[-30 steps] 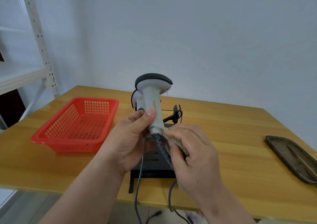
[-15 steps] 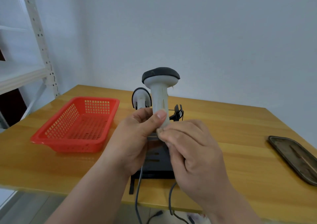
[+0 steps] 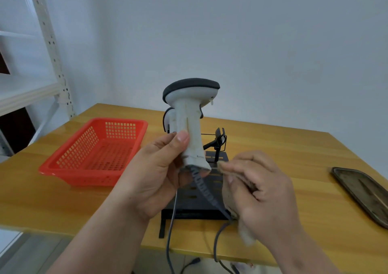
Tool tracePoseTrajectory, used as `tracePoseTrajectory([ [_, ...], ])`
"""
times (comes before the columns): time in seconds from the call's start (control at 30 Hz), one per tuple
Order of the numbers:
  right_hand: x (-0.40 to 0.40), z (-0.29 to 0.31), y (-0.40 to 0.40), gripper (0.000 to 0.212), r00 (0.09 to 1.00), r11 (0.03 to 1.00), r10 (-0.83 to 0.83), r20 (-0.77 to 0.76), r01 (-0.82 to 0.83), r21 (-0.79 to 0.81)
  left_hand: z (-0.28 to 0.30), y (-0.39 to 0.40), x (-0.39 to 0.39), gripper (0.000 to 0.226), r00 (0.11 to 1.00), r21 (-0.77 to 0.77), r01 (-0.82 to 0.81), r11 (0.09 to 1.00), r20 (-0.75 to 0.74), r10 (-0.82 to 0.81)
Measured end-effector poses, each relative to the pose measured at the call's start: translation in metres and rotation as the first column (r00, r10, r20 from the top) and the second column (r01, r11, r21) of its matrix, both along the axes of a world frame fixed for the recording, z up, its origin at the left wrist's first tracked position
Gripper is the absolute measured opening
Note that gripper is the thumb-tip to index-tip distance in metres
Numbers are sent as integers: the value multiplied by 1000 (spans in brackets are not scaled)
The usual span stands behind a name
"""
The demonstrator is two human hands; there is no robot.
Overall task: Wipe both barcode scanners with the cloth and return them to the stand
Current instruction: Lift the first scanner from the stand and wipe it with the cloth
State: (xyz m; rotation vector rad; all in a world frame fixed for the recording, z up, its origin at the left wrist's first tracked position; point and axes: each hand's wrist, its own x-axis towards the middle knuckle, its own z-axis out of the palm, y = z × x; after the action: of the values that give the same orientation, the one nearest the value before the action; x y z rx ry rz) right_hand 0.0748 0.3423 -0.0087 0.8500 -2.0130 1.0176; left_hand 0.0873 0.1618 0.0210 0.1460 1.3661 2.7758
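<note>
Since half a second ago our right hand (image 3: 262, 187) has drawn off the scanner (image 3: 190, 126), fingers curled shut around the cloth (image 3: 231, 198). Our left hand (image 3: 159, 168) clamps the handle upright above the stand (image 3: 199, 198) near the table's (image 3: 273, 147) front edge, freeing every side for wiping. Behind it waits the second scanner (image 3: 169, 119). Cables (image 3: 172, 221) trail over the edge; basket (image 3: 98, 149) left, tray (image 3: 363, 191) right.

Both forearms are bare to the frame's lower edge, with no sleeves, gloves, watch or rings visible. The left hand (image 3: 155, 175) shows a short, trimmed thumbnail at its twelve o'clock tip. The right hand (image 3: 262, 191) shows knuckles and folded fingers.
</note>
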Motion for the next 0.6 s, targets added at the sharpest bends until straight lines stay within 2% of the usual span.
tracePoseTrajectory([
  [0.07,7,5,-8,17,998,1000,5,-63,-6,-29,0,2,0,38,1000,-4,12,1000,-12,-12],
  [0.13,8,3,-12,20,991,996,37,-126,-26,89,-3,3,1,37,1000,-33,17,999,-18,-18],
  [0.2,-1,-3,-3,23,997,989,7,-79,6,151,-4,1,2,39,1000,-50,-10,999,-3,10],
  [0.27,-2,0,2,24,999,997,-47,5,47,57,-6,-1,2,41,1000,-52,-28,998,10,28],
  [0.33,4,6,-5,21,999,999,-43,-23,43,-27,-6,0,1,40,1000,-66,-27,997,9,28],
  [0.4,11,11,-16,17,994,999,21,-110,-17,37,-7,2,0,43,1000,-84,-4,996,-10,4],
  [0.47,8,8,-17,16,993,995,65,-100,-57,82,-8,4,1,43,1000,-94,3,996,-11,-4],
  [0.53,5,8,-14,17,997,999,50,-57,-49,25,-10,4,3,43,1000,-78,9,997,-6,-9],
  [0.6,10,10,-17,17,992,999,46,-120,-45,14,-12,5,2,45,1000,-66,15,998,2,-15],
])
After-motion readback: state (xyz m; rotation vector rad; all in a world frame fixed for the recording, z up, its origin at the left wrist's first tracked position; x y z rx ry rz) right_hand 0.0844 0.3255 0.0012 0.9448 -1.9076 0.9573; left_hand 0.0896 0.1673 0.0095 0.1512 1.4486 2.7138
